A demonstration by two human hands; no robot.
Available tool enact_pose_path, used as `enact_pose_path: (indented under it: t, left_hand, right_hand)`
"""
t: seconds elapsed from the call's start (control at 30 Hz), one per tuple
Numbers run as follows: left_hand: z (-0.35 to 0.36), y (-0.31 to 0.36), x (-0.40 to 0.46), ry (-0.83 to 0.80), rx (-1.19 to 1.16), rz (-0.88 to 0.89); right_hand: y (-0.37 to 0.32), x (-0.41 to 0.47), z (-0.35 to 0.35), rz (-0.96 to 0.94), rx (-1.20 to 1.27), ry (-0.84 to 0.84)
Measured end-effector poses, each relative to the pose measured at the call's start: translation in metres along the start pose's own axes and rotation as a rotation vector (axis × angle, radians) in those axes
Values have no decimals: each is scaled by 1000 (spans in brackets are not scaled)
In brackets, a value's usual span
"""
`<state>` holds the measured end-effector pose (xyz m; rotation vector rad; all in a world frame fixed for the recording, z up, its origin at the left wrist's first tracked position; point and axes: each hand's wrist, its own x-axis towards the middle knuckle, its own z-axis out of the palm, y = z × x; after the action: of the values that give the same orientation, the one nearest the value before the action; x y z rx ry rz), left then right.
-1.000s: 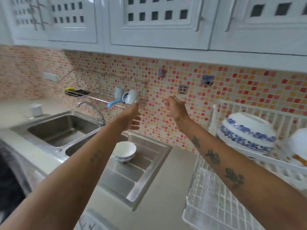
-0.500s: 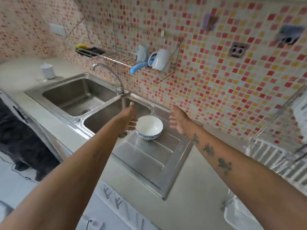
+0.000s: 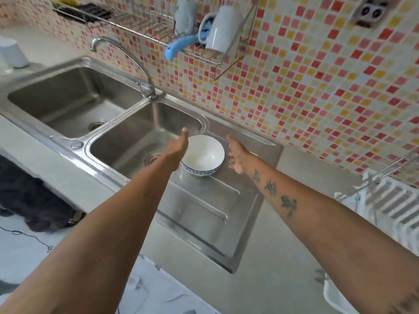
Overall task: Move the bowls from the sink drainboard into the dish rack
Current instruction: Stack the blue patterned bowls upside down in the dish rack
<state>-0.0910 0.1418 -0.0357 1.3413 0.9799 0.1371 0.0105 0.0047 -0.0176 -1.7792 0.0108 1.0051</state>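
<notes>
A white bowl (image 3: 203,155) with a blue pattern on its outside stands upright on the steel drainboard (image 3: 204,211), near its far left corner. My left hand (image 3: 178,150) is at the bowl's left rim, fingers stretched out, partly covering it. My right hand (image 3: 237,155) hovers just right of the bowl with its fingers spread, a small gap between them. Neither hand holds anything. The white dish rack (image 3: 390,205) shows only in part at the right edge.
Two sink basins (image 3: 136,137) lie left of the drainboard under a curved tap (image 3: 127,57). A wire wall shelf (image 3: 145,26) above carries a white mug (image 3: 223,28), a blue-handled tool and sponges. A white cup (image 3: 12,53) stands far left on the counter.
My view has dropped from the wall shelf and dish rack down to the sink. Both hands came down from shelf height and now flank the bowl, closer than half a second ago.
</notes>
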Motion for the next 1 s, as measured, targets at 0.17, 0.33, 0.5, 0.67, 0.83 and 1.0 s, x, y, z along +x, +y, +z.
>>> enact_pose_path:
  t: [0.17,0.33,0.5,0.67,0.83,1.0]
  left_hand:
    - [10,8,0,133,80,-30]
    - [0,-2,17,58,-2,-86]
    - [4,-6,12,6,-121,-169]
    - [7,-10,2,-45,-221,-181]
    - [22,11,-43,-170,-270,-146]
    - [39,56,-128,-361,-400,-63]
  right_hand:
    - [2,24,15,13,16,-27]
    - [7,37,20,57,65,-43]
    - [17,45,25,153,182,-48]
    - [24,35,22,124,342,-20]
    - [25,8,-4,7,428,78]
    - [-9,-116,-49,-319,456,155]
